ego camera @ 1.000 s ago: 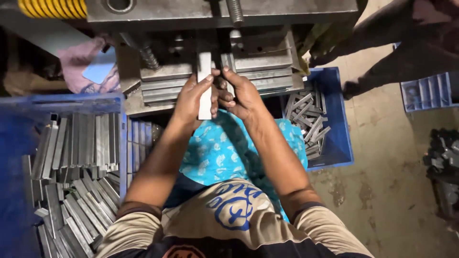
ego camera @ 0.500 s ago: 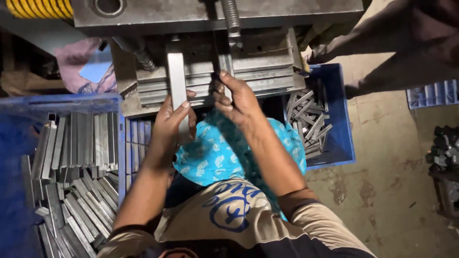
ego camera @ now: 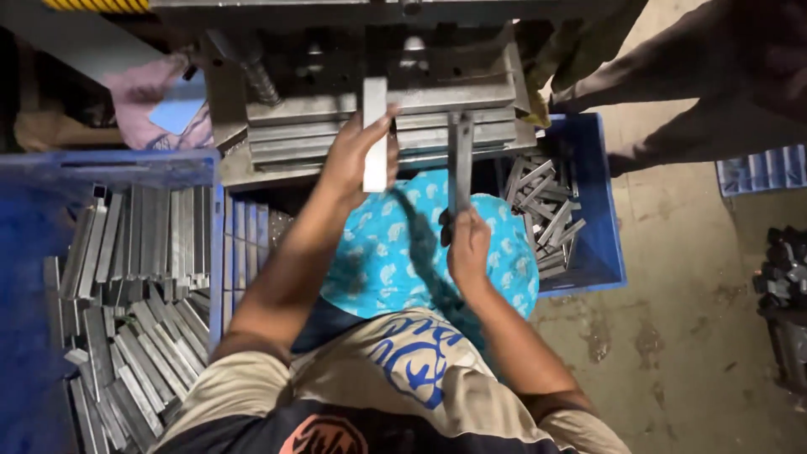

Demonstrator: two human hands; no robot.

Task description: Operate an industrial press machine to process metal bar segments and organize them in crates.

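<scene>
My left hand (ego camera: 357, 155) grips a pale metal strip (ego camera: 375, 134) upright against the press die (ego camera: 378, 126), ready to feed; my right hand (ego camera: 468, 248) clasps a darker strip (ego camera: 460, 160) clear of it.

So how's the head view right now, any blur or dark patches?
Head view: dim overall; left hand and its pale metal strip lit clearly; right hand and dark strip slightly motion-blurred; top right deep in shadow; left blue crate murky.

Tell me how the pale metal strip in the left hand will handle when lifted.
The metal strip looks flat, straight and rigid, so it probably won't flex. Its bare, smooth faces may be slippery. The left hand lifts it alone, suggesting modest weight.
</scene>
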